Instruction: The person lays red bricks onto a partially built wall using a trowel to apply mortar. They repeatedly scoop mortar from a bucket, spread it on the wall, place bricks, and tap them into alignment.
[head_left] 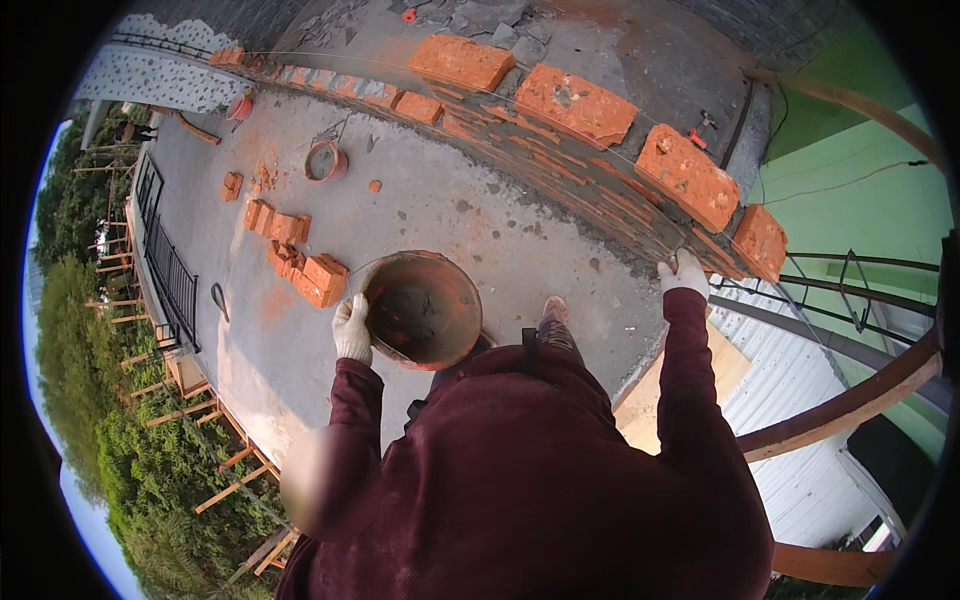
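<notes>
My left hand, in a white knitted glove, grips the rim of a round reddish bucket with wet grey mortar inside. The bucket is close in front of my body, tilted so its mouth faces me. My gloved right hand is at the near end of a low brick wall, against its side. Its fingers are curled, and whatever they may hold is hidden. Along the wall's top lie large orange bricks, spaced apart, over thin courses with grey mortar between them.
A loose row of bricks lies on the concrete floor to the left, with another bucket beyond. A string runs along the wall top. At the left edge is a black railing; at right, rebar and curved beams.
</notes>
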